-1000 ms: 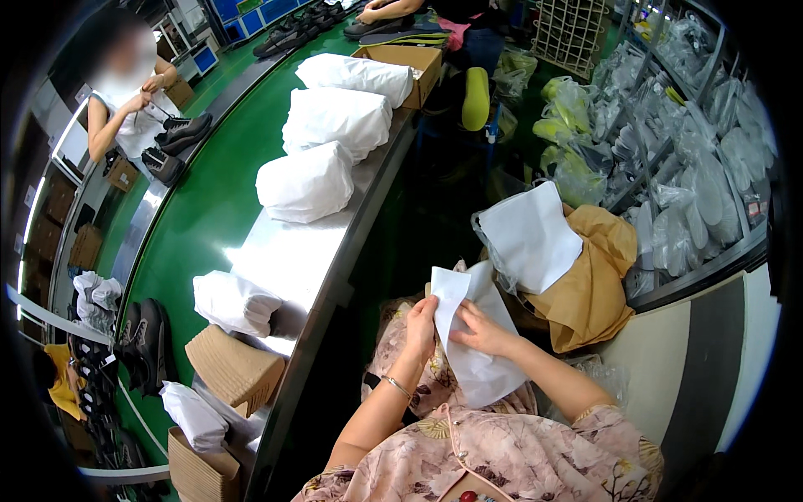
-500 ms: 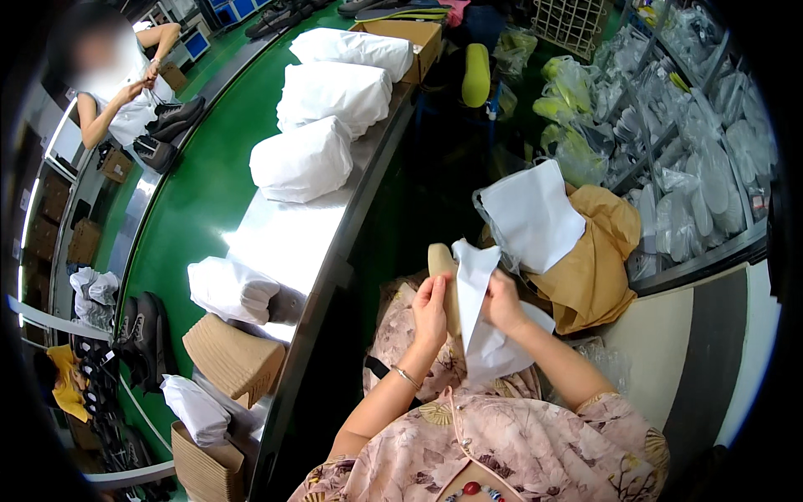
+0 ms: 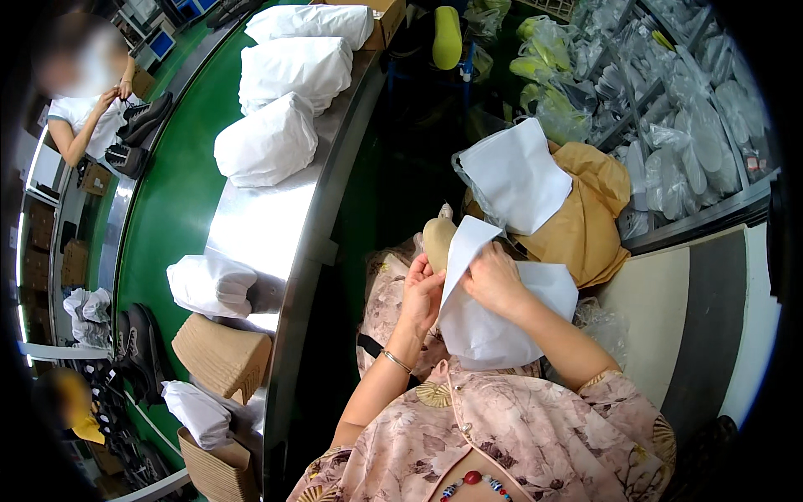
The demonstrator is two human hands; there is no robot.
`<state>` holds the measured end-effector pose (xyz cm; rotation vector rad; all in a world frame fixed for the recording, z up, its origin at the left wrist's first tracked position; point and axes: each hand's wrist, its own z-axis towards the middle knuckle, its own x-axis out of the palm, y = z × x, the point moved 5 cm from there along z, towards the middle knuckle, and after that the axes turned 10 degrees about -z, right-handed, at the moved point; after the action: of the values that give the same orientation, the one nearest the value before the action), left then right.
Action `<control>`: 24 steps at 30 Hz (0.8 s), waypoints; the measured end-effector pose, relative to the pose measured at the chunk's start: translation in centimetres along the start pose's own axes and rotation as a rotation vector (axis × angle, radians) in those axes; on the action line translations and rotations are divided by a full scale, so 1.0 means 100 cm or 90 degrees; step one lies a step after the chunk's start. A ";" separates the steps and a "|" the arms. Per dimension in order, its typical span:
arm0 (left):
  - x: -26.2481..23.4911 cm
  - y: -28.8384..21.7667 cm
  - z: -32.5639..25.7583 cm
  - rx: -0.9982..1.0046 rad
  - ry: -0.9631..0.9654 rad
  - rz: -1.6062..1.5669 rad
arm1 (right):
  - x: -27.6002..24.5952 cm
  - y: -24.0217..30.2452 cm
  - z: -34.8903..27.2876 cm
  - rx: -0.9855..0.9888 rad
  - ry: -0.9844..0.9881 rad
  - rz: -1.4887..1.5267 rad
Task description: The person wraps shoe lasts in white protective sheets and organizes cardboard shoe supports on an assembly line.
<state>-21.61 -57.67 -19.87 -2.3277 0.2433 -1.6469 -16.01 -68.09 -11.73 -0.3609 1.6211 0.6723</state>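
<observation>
My left hand (image 3: 422, 293) is closed on a tan insole-like piece (image 3: 437, 241), rounded at its upper end. Its lower part is hidden by my fingers and a soft white sheet or bag (image 3: 492, 330). My right hand (image 3: 496, 283) pinches that white cloth-like piece near its upper part, and the rest drapes over my lap. One folded corner stands up between my hands, beside the tan piece. Beyond my right hand, more white sheets (image 3: 523, 180) lie in a clear plastic bag on crumpled brown paper (image 3: 577, 230).
A green conveyor (image 3: 171, 222) with a metal edge runs along my left, bearing white-wrapped bundles (image 3: 266, 140) and ribbed brown cardboard pieces (image 3: 222, 351). Across it a person (image 3: 92, 117) handles dark shoes. At right stands a rack (image 3: 677, 226) of plastic-bagged insoles.
The tan piece has turned from edge-on to show its broad face. My right hand has shifted along the white piece, which now spreads wider over my lap. My view has shifted slightly.
</observation>
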 end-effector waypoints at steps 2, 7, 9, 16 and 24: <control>0.000 -0.004 -0.005 -0.022 0.017 -0.002 | 0.006 0.006 0.004 -0.033 0.127 0.028; 0.000 0.001 -0.012 -0.028 0.033 0.031 | 0.027 -0.003 0.009 -0.127 -0.095 0.141; 0.000 0.001 -0.014 -0.041 0.060 0.025 | 0.033 -0.007 0.011 -0.098 -0.017 0.238; 0.015 -0.004 -0.025 -0.018 0.025 0.035 | 0.016 0.005 0.021 -0.051 -0.071 0.339; 0.024 0.002 -0.032 -0.019 0.099 0.047 | -0.005 -0.003 0.037 -0.129 0.181 0.517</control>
<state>-23.81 -58.93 -16.79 -2.1860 0.3835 -1.8020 -12.83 -66.15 -11.50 0.0880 1.9754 1.4541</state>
